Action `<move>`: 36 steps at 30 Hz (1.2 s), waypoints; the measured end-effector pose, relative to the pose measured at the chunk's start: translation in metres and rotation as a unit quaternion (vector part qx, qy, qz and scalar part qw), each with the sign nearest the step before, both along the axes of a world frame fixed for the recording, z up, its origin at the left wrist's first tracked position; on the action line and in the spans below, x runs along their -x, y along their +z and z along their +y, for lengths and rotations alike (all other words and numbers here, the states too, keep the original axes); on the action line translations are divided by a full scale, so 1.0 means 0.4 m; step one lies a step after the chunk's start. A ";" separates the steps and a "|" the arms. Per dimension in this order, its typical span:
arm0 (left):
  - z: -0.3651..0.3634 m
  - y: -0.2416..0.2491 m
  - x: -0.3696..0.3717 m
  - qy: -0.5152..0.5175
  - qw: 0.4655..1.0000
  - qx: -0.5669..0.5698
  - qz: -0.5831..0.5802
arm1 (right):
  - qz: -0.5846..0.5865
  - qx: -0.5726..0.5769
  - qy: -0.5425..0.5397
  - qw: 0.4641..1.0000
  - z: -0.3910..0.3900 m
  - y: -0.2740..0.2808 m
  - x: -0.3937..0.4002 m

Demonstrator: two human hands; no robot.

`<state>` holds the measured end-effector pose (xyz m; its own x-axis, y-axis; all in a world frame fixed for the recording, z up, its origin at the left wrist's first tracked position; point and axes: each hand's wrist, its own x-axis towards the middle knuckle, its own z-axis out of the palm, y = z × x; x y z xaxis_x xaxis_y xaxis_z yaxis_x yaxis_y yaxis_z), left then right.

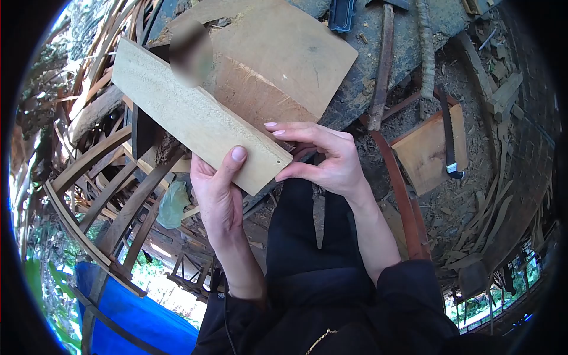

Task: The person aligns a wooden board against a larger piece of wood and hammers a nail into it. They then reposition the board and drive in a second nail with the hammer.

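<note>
Black sleeves lay nearest, cut off by the frame's lower edge.
Both hands, left (218, 192) and right (322, 157), gripped a pale plank (195, 115); a blur hid its far part.

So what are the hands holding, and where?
Both hands grip a pale wooden plank at its near end: left hand underneath, right hand at the end corner.

Both hands grip a pale plank (195, 115): left hand (218, 195) underneath, right hand (322, 160) at its end.
</note>
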<state>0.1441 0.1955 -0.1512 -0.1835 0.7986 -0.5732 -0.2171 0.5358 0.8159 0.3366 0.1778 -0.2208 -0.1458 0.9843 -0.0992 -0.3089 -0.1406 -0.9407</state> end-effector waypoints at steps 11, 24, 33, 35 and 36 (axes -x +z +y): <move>0.009 0.004 -0.022 0.037 0.999 -0.014 -0.025 | -0.029 -0.014 -0.022 0.999 -0.011 0.004 0.002; 0.041 0.047 -0.036 0.097 0.993 -0.050 -0.046 | -0.036 0.012 -0.098 0.994 0.039 0.049 -0.054; 0.091 0.068 -0.127 0.143 0.977 -0.133 -0.089 | 0.110 0.182 -0.052 0.976 0.173 0.181 0.015; 0.092 0.068 -0.125 0.156 0.975 -0.150 -0.047 | 0.111 0.188 -0.067 0.973 0.182 0.181 0.015; 0.087 0.071 -0.122 0.160 0.974 -0.152 -0.049 | 0.111 0.178 -0.068 0.975 0.185 0.186 0.006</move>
<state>0.1930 0.2302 -0.1229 -0.4068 0.8453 -0.3463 -0.4173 0.1653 0.8936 0.3343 0.2519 -0.1462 -0.0736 0.9051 -0.4189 -0.5372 -0.3898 -0.7479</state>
